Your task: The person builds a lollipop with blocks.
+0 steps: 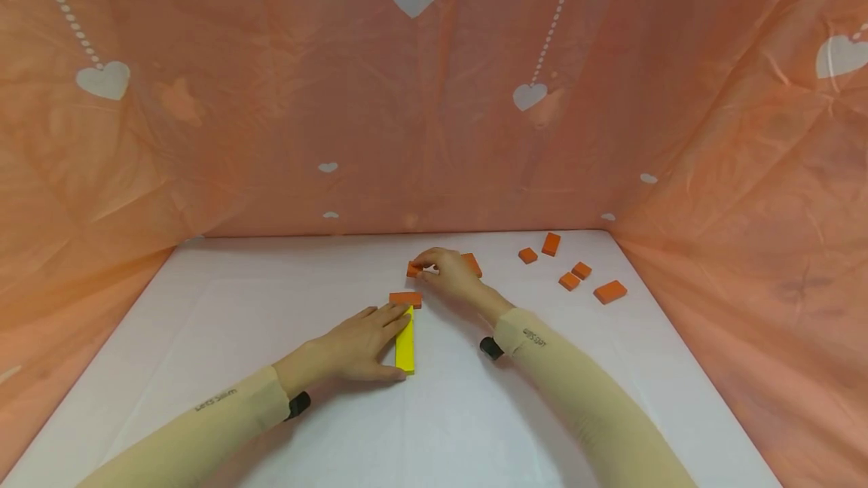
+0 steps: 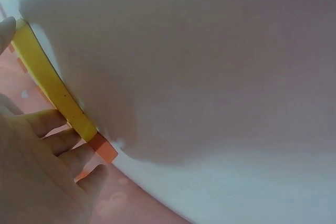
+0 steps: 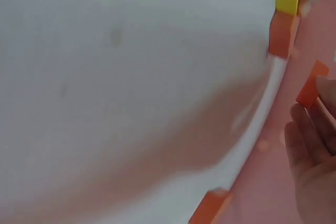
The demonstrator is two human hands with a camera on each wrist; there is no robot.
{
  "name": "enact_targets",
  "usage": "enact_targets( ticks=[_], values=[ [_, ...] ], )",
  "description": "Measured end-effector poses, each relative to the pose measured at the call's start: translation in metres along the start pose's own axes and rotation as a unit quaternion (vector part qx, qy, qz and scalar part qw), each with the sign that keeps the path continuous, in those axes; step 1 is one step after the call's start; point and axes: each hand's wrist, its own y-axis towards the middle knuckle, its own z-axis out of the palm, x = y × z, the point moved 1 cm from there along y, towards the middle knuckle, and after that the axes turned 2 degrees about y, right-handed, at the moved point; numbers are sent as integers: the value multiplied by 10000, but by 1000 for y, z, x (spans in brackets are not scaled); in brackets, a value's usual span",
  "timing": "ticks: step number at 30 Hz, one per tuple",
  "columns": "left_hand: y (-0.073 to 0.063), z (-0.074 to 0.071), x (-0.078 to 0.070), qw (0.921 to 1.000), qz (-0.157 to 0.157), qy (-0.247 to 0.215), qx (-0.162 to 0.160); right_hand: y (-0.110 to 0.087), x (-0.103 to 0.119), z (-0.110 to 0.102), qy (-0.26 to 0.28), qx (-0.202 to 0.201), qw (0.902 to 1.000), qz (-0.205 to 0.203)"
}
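Observation:
A long yellow block (image 1: 404, 345) lies lengthwise on the white table, its far end against a flat orange block (image 1: 405, 299) set crosswise. My left hand (image 1: 359, 341) spreads along the yellow block's left side, thumb at the near end and nearly straight fingers by the far end. In the left wrist view, those fingertips line the edge of the yellow block (image 2: 52, 80). Farther back, my right hand (image 1: 447, 271) pinches a small orange block (image 1: 413, 269) between thumb and fingers. The right wrist view shows this orange block (image 3: 311, 85) at the fingertips.
Just behind my right hand sits another orange block (image 1: 472, 264), partly covered. Several more lie at the back right, among them an upright-angled orange block (image 1: 551, 244) and a larger orange block (image 1: 610, 291). A pink curtain (image 1: 420, 134) with hearts encloses the table's back and sides.

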Motion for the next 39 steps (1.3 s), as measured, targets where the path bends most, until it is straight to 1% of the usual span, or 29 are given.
enact_targets(
  ticks=[4,8,12,19,24,31,39],
  values=[
    [0,-1,0,10000,10,-15,12,3,8,10,105,317,9994,121],
    [0,-1,0,10000,13,-69,21,8,12,18,48,545,9985,91],
    [0,-1,0,9999,10,-114,20,9,15,23,24,681,9977,8],
    [0,-2,-1,9999,28,-143,1,12,16,29,-118,782,9968,-111],
    [-1,-2,0,9999,6,-97,62,13,16,31,-291,789,9963,-198],
    [1,-2,2,9999,-5,24,120,13,14,31,-312,808,9960,-215],
    [1,-3,2,9999,5,-4,127,13,12,32,-238,835,9961,-152]
  ],
)
